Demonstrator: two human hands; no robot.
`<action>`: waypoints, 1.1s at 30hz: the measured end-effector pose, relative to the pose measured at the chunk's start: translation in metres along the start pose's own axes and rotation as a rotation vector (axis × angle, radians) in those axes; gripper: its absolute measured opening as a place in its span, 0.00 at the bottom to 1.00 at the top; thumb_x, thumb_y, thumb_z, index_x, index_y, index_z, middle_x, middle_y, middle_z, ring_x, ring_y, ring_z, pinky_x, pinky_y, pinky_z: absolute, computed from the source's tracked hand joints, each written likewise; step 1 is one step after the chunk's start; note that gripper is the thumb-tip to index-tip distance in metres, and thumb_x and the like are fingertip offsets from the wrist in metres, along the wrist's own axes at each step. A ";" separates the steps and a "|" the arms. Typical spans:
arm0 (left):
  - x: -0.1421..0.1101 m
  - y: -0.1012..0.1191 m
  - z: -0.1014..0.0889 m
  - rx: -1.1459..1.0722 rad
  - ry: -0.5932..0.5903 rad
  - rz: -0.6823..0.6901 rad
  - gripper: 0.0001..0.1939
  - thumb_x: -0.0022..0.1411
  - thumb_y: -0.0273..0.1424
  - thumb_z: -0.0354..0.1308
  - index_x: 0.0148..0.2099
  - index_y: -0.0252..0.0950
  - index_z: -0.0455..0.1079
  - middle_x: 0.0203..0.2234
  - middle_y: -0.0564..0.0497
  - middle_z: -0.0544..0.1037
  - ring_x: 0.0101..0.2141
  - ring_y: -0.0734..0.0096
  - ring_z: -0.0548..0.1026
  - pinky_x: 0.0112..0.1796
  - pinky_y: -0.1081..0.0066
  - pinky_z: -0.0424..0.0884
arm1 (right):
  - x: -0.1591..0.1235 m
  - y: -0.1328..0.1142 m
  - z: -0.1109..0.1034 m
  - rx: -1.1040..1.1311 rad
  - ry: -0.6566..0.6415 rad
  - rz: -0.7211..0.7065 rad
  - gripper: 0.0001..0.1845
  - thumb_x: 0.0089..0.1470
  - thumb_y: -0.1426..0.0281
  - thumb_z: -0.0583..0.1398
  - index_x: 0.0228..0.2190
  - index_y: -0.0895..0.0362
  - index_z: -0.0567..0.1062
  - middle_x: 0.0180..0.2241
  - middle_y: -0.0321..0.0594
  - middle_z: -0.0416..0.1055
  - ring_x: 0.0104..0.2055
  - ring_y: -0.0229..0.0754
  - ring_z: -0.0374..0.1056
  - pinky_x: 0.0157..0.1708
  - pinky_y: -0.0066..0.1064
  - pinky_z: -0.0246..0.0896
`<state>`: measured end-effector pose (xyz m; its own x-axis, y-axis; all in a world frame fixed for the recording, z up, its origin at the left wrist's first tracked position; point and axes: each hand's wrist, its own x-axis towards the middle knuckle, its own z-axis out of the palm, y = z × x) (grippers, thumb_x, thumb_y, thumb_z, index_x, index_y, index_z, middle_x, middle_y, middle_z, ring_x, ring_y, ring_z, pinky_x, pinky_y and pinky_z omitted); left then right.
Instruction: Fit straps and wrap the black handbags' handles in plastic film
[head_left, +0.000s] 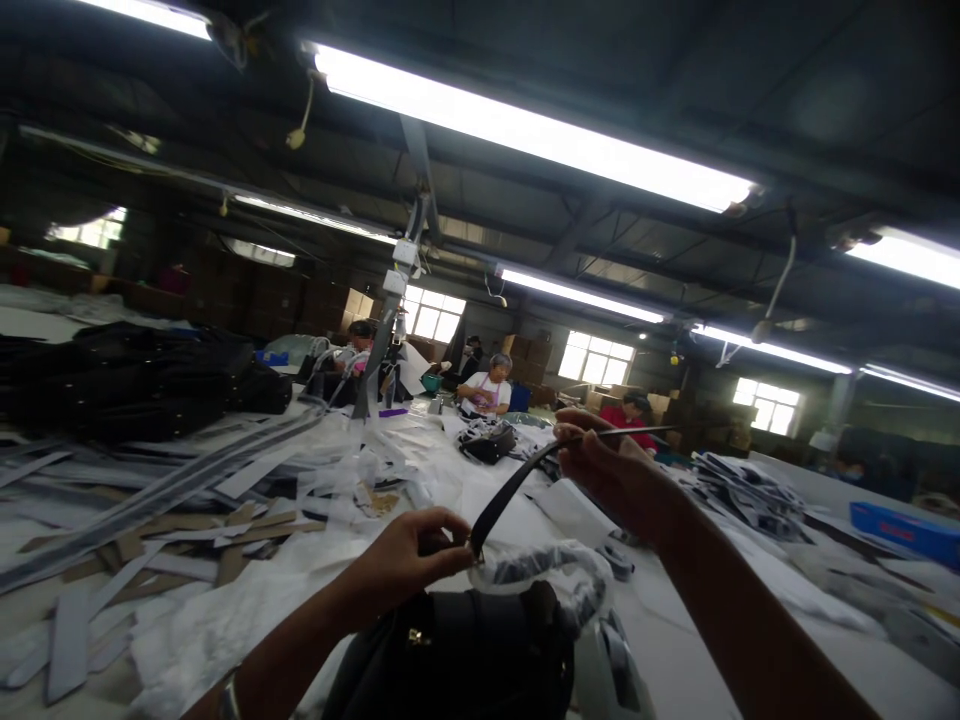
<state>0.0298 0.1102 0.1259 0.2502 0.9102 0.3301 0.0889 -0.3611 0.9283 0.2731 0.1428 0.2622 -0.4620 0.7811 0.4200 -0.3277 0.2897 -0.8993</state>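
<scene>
A black strap [514, 490] runs slanting between my two hands above a black bag [465, 650] at the bottom middle. My left hand [424, 550] is closed, pinching the strap's lower end by a small metal fitting. Higher and to the right, my right hand [607, 465] pinches the strap farther along, and its thin free end points out to the right. A plastic-wrapped handle [547, 565] arches over the bag, just right of my left fingers. The bag's lower part is cut off by the frame edge.
Grey and brown strips [150, 560] lie scattered at left. Behind them is a pile of black bags [127, 380]. Dark pieces are stacked [750, 495] at right, near a blue box [904, 535]. Several people work across the table, one in a white top [487, 390].
</scene>
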 end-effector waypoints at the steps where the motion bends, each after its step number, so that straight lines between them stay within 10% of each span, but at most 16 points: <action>1: -0.003 -0.001 -0.004 -0.062 -0.013 0.020 0.20 0.54 0.37 0.68 0.48 0.35 0.74 0.33 0.50 0.79 0.36 0.66 0.76 0.38 0.70 0.69 | 0.000 -0.001 -0.004 -0.004 0.007 -0.025 0.18 0.42 0.66 0.74 0.38 0.52 0.81 0.35 0.36 0.77 0.33 0.37 0.71 0.34 0.28 0.67; 5: -0.016 -0.005 -0.013 -0.162 -0.008 0.095 0.30 0.49 0.28 0.70 0.55 0.39 0.69 0.43 0.49 0.78 0.45 0.63 0.75 0.46 0.67 0.69 | 0.002 -0.002 -0.015 -0.067 0.139 -0.189 0.11 0.46 0.63 0.72 0.33 0.53 0.81 0.27 0.33 0.74 0.26 0.32 0.65 0.25 0.23 0.62; 11: -0.027 -0.013 -0.009 -0.128 0.187 0.020 0.16 0.54 0.31 0.67 0.46 0.36 0.74 0.37 0.49 0.81 0.40 0.62 0.78 0.40 0.69 0.70 | 0.001 -0.017 -0.008 0.021 0.139 -0.311 0.11 0.52 0.55 0.67 0.32 0.47 0.78 0.33 0.30 0.72 0.39 0.35 0.69 0.40 0.27 0.68; 15: -0.029 -0.016 -0.003 -0.146 0.221 -0.009 0.18 0.53 0.33 0.68 0.46 0.35 0.76 0.33 0.49 0.83 0.36 0.63 0.79 0.37 0.70 0.70 | -0.011 -0.017 0.011 -0.199 0.005 -0.058 0.14 0.52 0.57 0.67 0.33 0.54 0.79 0.22 0.27 0.62 0.19 0.27 0.53 0.18 0.18 0.52; 19: -0.030 -0.015 0.001 -0.075 0.261 0.020 0.18 0.52 0.35 0.69 0.46 0.36 0.77 0.39 0.47 0.84 0.42 0.56 0.79 0.44 0.66 0.71 | -0.020 0.006 0.025 -0.754 -0.196 0.351 0.21 0.54 0.54 0.64 0.25 0.60 0.77 0.19 0.30 0.60 0.19 0.29 0.49 0.17 0.23 0.39; 26: -0.031 -0.013 0.009 -0.019 0.276 0.076 0.16 0.53 0.35 0.68 0.44 0.37 0.78 0.40 0.47 0.83 0.43 0.56 0.79 0.45 0.66 0.71 | -0.017 0.055 0.038 -1.013 -0.206 0.474 0.19 0.55 0.57 0.60 0.22 0.59 0.75 0.18 0.31 0.62 0.19 0.32 0.51 0.18 0.27 0.42; 33: -0.029 -0.013 0.014 0.007 0.378 0.135 0.13 0.52 0.32 0.69 0.42 0.39 0.78 0.38 0.51 0.83 0.43 0.58 0.79 0.47 0.66 0.71 | -0.026 0.076 0.065 -1.265 -0.172 0.044 0.12 0.55 0.58 0.62 0.34 0.54 0.77 0.30 0.35 0.74 0.32 0.41 0.68 0.32 0.30 0.56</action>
<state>0.0350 0.0858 0.1017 -0.1117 0.8647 0.4898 0.0865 -0.4825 0.8716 0.2062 0.1085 0.1906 -0.5841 0.7494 0.3119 0.6564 0.6621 -0.3615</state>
